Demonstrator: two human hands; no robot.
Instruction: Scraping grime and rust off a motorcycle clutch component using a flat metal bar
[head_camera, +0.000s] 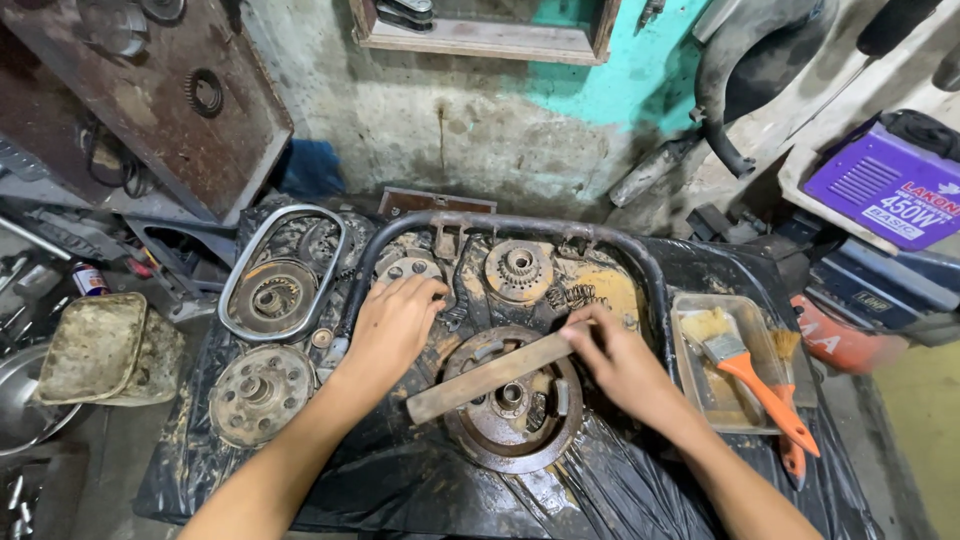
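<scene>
My right hand (618, 362) grips the far end of a flat rusty metal bar (484, 378) that lies slantwise across a round, rusty clutch drum (514, 403) on black plastic sheeting. My left hand (393, 325) rests fingers-down on greasy engine parts just left of the drum, near a small round plate (407, 269). Behind the hands sit a toothed gear hub (518, 268) and a curved black metal tube (500, 226).
A chrome ring with a disc (276, 290) and a perforated round plate (257, 391) lie at left. A tray (700, 385) at right holds orange-handled brushes (752, 372). A dirty square container (94, 348) and a purple machine box (889, 187) flank the work area.
</scene>
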